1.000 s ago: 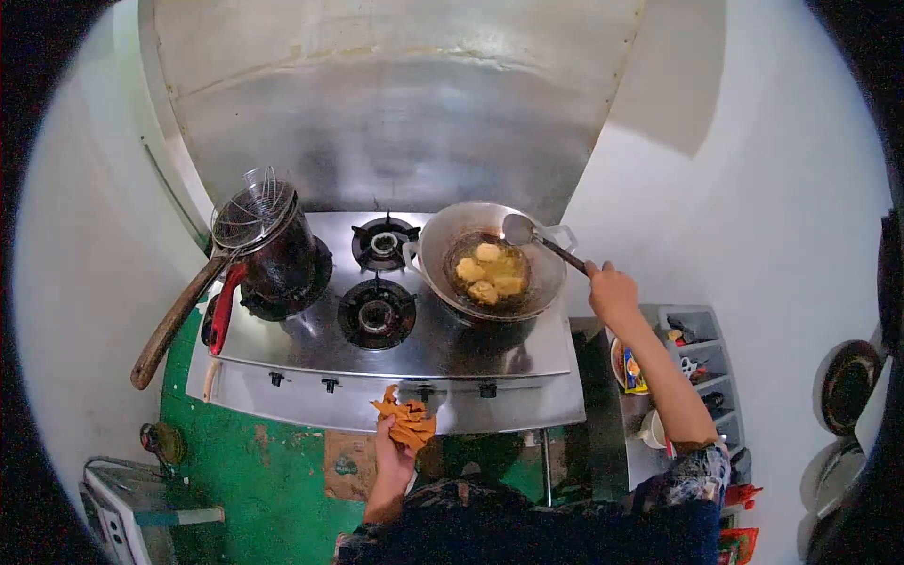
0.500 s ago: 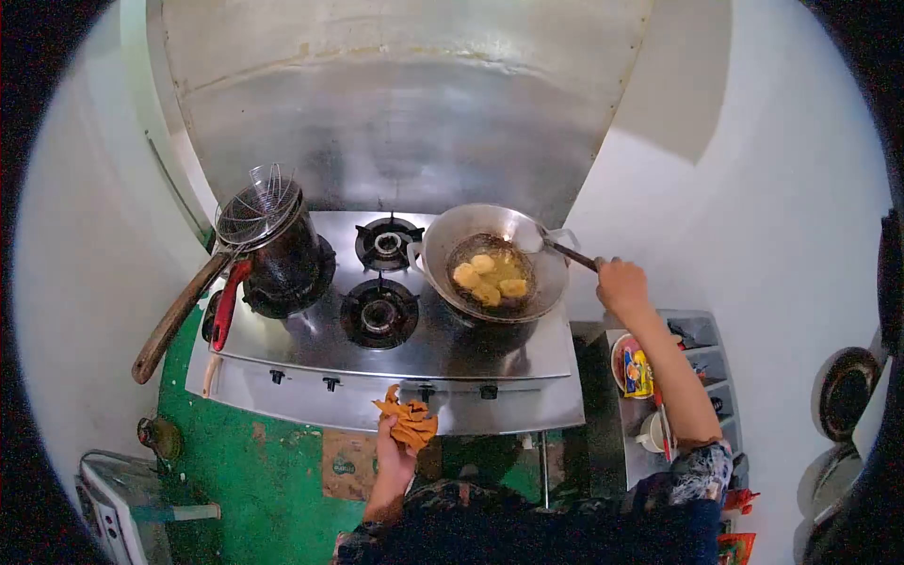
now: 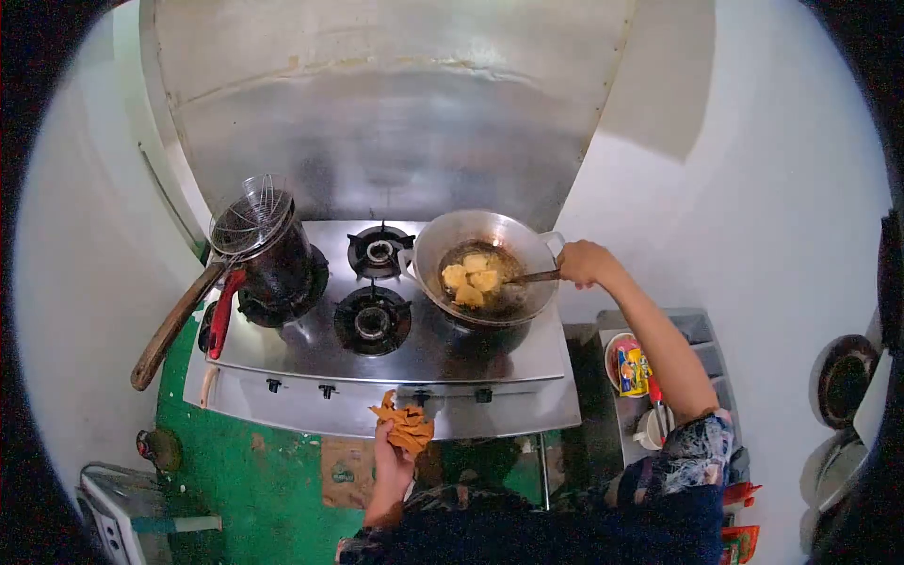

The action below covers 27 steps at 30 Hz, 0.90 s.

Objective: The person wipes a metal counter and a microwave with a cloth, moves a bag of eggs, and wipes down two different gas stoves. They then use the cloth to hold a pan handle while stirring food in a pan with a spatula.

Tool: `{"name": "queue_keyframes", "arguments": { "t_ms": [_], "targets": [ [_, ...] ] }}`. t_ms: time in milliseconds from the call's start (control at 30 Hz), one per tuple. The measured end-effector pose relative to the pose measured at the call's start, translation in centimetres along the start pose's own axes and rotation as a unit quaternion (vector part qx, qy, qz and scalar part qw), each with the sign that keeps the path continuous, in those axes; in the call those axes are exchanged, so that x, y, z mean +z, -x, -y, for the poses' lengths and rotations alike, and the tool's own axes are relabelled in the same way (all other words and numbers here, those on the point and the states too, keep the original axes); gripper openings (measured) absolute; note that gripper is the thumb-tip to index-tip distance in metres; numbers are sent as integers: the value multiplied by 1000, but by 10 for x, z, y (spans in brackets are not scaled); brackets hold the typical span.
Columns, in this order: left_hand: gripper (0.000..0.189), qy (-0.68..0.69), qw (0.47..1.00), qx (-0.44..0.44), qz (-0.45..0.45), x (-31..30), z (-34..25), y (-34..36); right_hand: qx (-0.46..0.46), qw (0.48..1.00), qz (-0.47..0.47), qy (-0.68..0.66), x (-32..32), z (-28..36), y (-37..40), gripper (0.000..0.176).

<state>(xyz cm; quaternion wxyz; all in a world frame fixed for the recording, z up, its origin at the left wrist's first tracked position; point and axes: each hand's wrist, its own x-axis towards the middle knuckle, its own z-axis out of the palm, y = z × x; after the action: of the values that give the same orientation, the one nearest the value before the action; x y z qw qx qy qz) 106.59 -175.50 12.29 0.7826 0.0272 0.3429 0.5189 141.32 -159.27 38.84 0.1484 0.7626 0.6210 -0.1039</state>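
Note:
My right hand [image 3: 586, 263] is closed round the dark handle of a spatula [image 3: 535, 278], whose blade is down in the oil of a wok [image 3: 439, 226], hidden by the food. Several yellow fried pieces [image 3: 474, 278] lie clustered in the oil, beside the spatula's end. The wok is a wide grey metal pan with two loop handles, on the right side of the stove. In front of the stove's front panel, my left hand [image 3: 392, 459] is closed on a crumpled orange cloth [image 3: 407, 426].
On the stove [image 3: 452, 363], two bare burners [image 3: 374, 322] stand left of the wok. A dark pot [image 3: 276, 273] with wire strainers [image 3: 252, 218] on top is at far left, long handles jutting forward. On the right, a side counter holds a yellow packet [image 3: 633, 373] and a white cup [image 3: 650, 429].
My right hand has moved left and slightly up, pushing the spatula from the wok's rim down into the oil. The fried pieces have shifted closer together. My left hand still holds the cloth.

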Motion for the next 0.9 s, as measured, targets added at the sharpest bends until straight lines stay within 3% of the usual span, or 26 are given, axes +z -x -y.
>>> {"name": "queue_keyframes", "arguments": {
  "t_ms": [67, 133, 267, 333, 400, 667, 733, 800, 900],
  "targets": [
    [39, 1, 1000, 2, 15, -5, -1, 1, -5, 999, 5, -52, 23, -12, -12, 18],
    [40, -1, 999, 8, 31, -4, -6, 2, -66, 978, -195, 46, 39, -16, -8, 18],
    [41, -20, 999, 19, 44, 5, -8, 9, -45, 968, -232, 88, 37, -16, 18, 23],
    [42, -21, 999, 21, 44, 9, -5, 11, -64, 937, -320, 125, 38, -15, 34, 26],
    [42, -15, 996, 89, -5, 18, 0, 11, -49, 938, -324, 118, 42, -10, 43, 29],
    [41, -41, 998, 18, 32, 3, -2, 0, -66, 935, -328, 120, 66, -12, 47, 36],
    [41, -37, 999, 17, 19, 8, -5, 2, -23, 936, -328, 122, 58, -18, 46, 33],
    [42, -34, 996, -19, 79, 11, -11, 9, -7, 935, -334, 121, 51, -20, 51, 33],
    [40, -23, 999, 1, 34, 11, -8, 9, 11, 934, -334, 124, 55, -26, 45, 32]
  ]
}}
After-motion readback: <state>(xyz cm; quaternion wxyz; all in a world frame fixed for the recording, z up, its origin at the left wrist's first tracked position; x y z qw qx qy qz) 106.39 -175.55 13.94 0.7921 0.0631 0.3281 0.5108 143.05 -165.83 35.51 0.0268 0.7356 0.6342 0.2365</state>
